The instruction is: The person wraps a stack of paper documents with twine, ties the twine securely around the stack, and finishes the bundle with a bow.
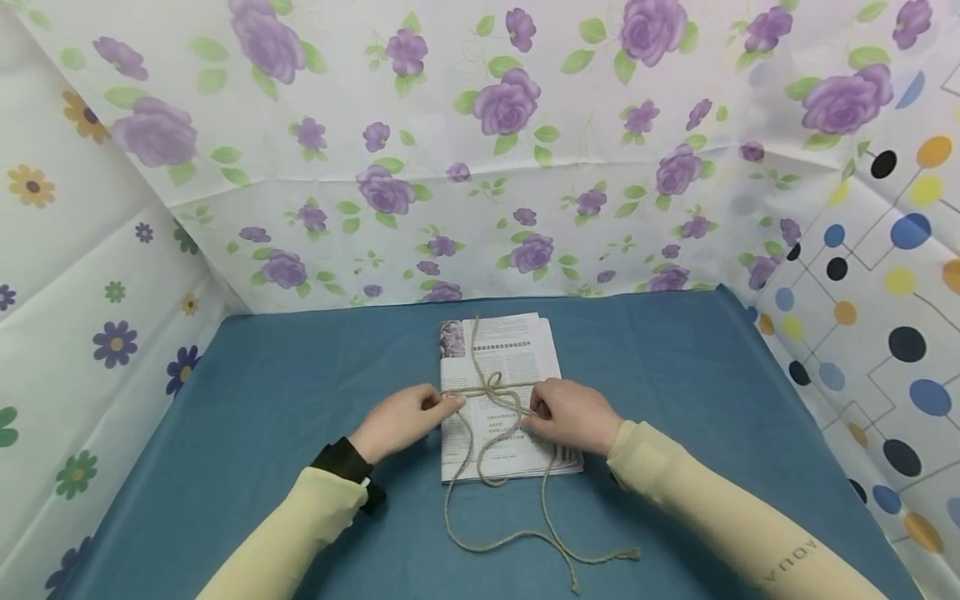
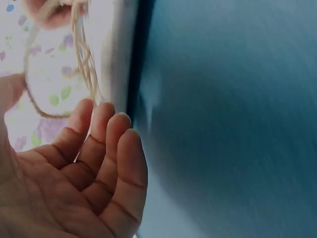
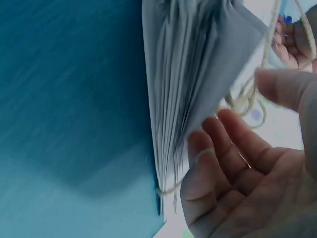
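A stack of folded newspapers (image 1: 491, 454) lies on the blue cloth, with beige twine (image 1: 480, 390) wrapped across its middle and a looped knot (image 1: 493, 383) on top. At the stack's left edge is my left hand (image 1: 405, 421); in the left wrist view its fingertips touch the twine and paper edge, thumb apart from the fingers. My right hand (image 1: 573, 415) is at the right edge. The right wrist view shows its slightly bent fingers (image 3: 233, 153) against the stack's layered side, near the twine, with a gap between thumb and fingers.
Loose twine ends (image 1: 517, 533) trail from the stack onto the blue cloth (image 1: 360, 350) in front. A white sheet with purple flowers (image 1: 510, 167) hangs behind. Patterned sheets with daisies (image 1: 112, 342) and coloured dots (image 1: 900, 333) stand at the left and right.
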Demonstrator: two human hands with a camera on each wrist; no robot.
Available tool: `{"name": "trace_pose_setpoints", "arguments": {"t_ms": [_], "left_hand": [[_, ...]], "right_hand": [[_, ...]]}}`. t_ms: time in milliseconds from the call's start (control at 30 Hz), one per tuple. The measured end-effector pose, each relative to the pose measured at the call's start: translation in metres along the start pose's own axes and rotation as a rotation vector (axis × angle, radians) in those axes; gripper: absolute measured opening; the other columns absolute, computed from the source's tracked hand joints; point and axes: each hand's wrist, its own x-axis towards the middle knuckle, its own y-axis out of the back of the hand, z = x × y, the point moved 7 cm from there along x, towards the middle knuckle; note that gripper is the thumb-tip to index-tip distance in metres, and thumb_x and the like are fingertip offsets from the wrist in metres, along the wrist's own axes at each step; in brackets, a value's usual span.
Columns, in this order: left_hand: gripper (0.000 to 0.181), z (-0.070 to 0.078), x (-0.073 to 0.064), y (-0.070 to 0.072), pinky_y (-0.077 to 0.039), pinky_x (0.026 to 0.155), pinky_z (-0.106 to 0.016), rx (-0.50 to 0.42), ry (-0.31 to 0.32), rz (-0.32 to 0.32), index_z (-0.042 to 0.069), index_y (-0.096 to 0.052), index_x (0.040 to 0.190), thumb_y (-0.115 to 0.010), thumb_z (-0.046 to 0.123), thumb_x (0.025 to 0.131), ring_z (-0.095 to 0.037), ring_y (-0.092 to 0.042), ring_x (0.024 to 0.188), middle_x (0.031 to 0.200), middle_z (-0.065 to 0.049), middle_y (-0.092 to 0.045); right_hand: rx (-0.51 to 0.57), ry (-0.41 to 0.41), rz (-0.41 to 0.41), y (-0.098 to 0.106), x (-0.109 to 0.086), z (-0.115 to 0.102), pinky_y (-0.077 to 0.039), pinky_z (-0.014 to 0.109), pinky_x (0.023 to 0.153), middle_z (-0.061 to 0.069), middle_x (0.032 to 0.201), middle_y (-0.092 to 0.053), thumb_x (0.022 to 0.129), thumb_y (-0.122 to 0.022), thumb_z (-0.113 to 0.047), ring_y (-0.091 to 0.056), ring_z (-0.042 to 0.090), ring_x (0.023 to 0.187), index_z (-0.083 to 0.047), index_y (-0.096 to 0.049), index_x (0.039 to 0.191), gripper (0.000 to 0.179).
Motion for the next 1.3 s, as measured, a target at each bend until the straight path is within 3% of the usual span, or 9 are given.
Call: {"name": "trace_pose_setpoints", "arguments": {"t_ms": [167,400,500,667,767,1000,1133,1300], "left_hand": [[0.029,0.007,0.001,-0.005,-0.037,0.057,-0.035,-0.058,-0.041,-0.015,0.012,-0.065,0.085,-0.061,0.033,0.105,-0.018,-0.047,0.057,0.069,-0.002,-0.053],[0.025,-0.009,0.003,0.013,-0.051,0.053,-0.043,-0.252,0.018,0.02,0.005,-0.067,0.121,-0.057,0.024,0.108,-0.024,-0.06,0.055,0.091,-0.012,-0.07],[0.031,-0.016,0.002,0.02,-0.057,0.061,-0.048,-0.351,0.048,0.038,0.002,-0.061,0.133,-0.054,0.02,0.109,-0.025,-0.065,0.06,0.104,-0.016,-0.071],[0.032,-0.022,0.0,0.032,-0.06,0.076,-0.047,-0.457,0.072,0.073,-0.002,-0.057,0.136,-0.049,0.015,0.111,-0.028,-0.072,0.079,0.114,-0.026,-0.063],[0.031,-0.024,-0.003,0.041,-0.059,0.081,-0.046,-0.382,0.068,0.111,0.0,-0.06,0.135,-0.05,0.016,0.11,-0.027,-0.072,0.087,0.114,-0.025,-0.062],[0.024,-0.025,-0.01,0.059,-0.05,0.077,-0.043,0.035,-0.039,0.243,0.008,-0.072,0.124,-0.058,0.018,0.107,-0.024,-0.062,0.093,0.112,-0.012,-0.065],[0.021,-0.031,-0.016,0.064,-0.048,0.078,-0.044,0.13,-0.084,0.289,0.008,-0.074,0.121,-0.061,0.014,0.105,-0.024,-0.06,0.093,0.11,-0.011,-0.065],[0.02,-0.043,-0.022,0.07,-0.049,0.079,-0.045,0.171,-0.085,0.305,0.007,-0.075,0.119,-0.063,0.011,0.104,-0.025,-0.06,0.092,0.107,-0.011,-0.064]], "right_hand": [[0.011,-0.034,0.022,-0.004,0.004,0.0,-0.045,0.033,0.058,-0.007,0.077,-0.056,0.098,-0.071,-0.027,-0.05,0.01,0.061,-0.019,-0.066,0.09,0.013],[0.21,-0.097,0.097,0.015,0.0,0.016,-0.047,0.034,0.06,-0.005,0.08,-0.061,0.102,-0.066,-0.022,-0.055,0.012,0.064,-0.017,-0.066,0.099,0.006],[0.294,-0.125,0.122,0.023,-0.002,0.025,-0.05,0.034,0.059,-0.002,0.082,-0.063,0.103,-0.066,-0.022,-0.059,0.015,0.066,-0.016,-0.066,0.101,0.006],[0.302,-0.125,0.159,0.035,-0.007,0.034,-0.05,0.036,0.061,-0.002,0.087,-0.064,0.103,-0.067,-0.022,-0.059,0.016,0.069,-0.016,-0.068,0.105,0.007],[0.266,-0.12,0.179,0.041,-0.01,0.038,-0.047,0.039,0.063,-0.003,0.089,-0.063,0.103,-0.067,-0.024,-0.055,0.018,0.072,-0.015,-0.072,0.107,0.011],[0.222,-0.168,0.186,0.047,-0.014,0.055,-0.047,0.038,0.063,0.001,0.094,-0.069,0.103,-0.066,-0.029,-0.057,0.017,0.071,-0.018,-0.075,0.11,0.016],[0.215,-0.195,0.168,0.047,-0.017,0.068,-0.047,0.039,0.062,0.004,0.092,-0.071,0.102,-0.066,-0.029,-0.057,0.018,0.068,-0.015,-0.076,0.112,0.019],[0.189,-0.217,0.164,0.049,-0.023,0.085,-0.049,0.038,0.065,0.002,0.095,-0.071,0.101,-0.068,-0.029,-0.059,0.016,0.072,-0.018,-0.076,0.11,0.016]]}}
